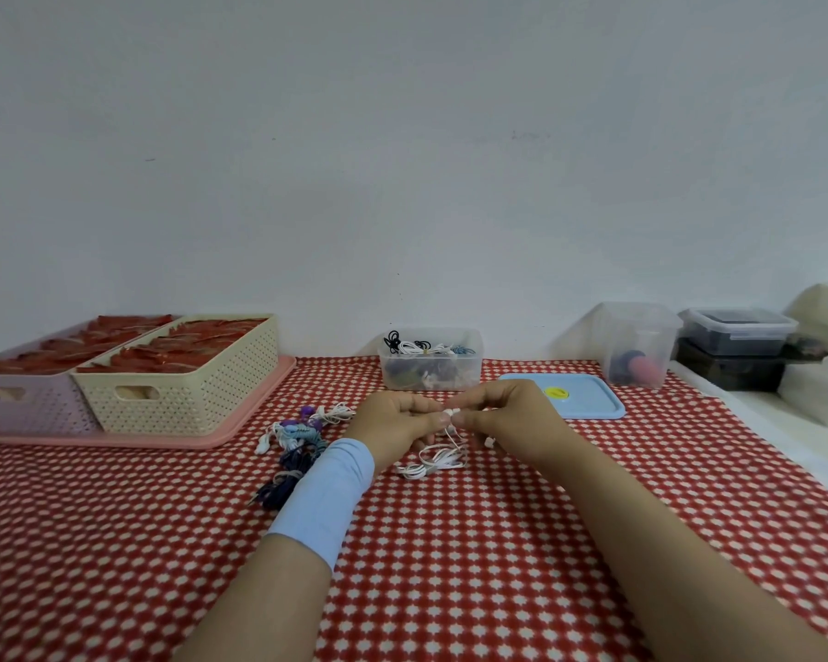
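Just in front of the clear tub (469, 375) of cables, the left hand (393, 422) and right hand (512, 418), fingers curled, pinch white earphones (433, 463) between their fingertips; the cord trails onto the checked tablecloth (450, 566).

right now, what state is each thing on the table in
white earphones: pinched at one end by both hands, cord loosely coiled on the cloth
left hand: pinching the earphones
right hand: pinching the earphones
clear box: open, holds cords
blue lid: off, flat on the cloth
cream basket: full of red things
dark box: lid on
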Demonstrator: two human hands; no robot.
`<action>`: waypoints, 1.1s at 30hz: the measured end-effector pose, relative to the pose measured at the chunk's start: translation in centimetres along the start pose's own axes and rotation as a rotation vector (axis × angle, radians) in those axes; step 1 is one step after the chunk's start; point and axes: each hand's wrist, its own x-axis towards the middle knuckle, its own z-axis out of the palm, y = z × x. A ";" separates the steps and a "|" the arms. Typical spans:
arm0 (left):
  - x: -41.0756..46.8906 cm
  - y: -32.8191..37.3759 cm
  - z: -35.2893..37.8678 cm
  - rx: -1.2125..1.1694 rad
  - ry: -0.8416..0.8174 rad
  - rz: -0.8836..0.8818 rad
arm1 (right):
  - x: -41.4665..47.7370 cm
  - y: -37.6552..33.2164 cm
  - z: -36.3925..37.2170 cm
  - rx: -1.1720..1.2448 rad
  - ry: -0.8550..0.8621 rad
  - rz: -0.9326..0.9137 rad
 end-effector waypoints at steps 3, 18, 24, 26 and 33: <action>0.1 -0.1 0.0 -0.021 -0.018 -0.010 | -0.1 -0.1 0.0 0.050 0.010 0.029; 0.1 -0.4 -0.6 -0.076 -0.148 0.064 | 0.0 0.0 -0.6 0.377 -0.195 0.302; 0.0 -0.8 -0.7 -0.249 -0.165 0.011 | 0.0 0.0 -0.3 0.419 -0.222 0.285; 0.0 -0.7 -0.8 -0.235 -0.170 0.018 | 0.0 0.0 -0.3 0.424 -0.238 0.293; -0.2 -0.7 -0.8 -0.174 -0.173 0.030 | 0.1 0.2 -0.2 0.403 -0.250 0.347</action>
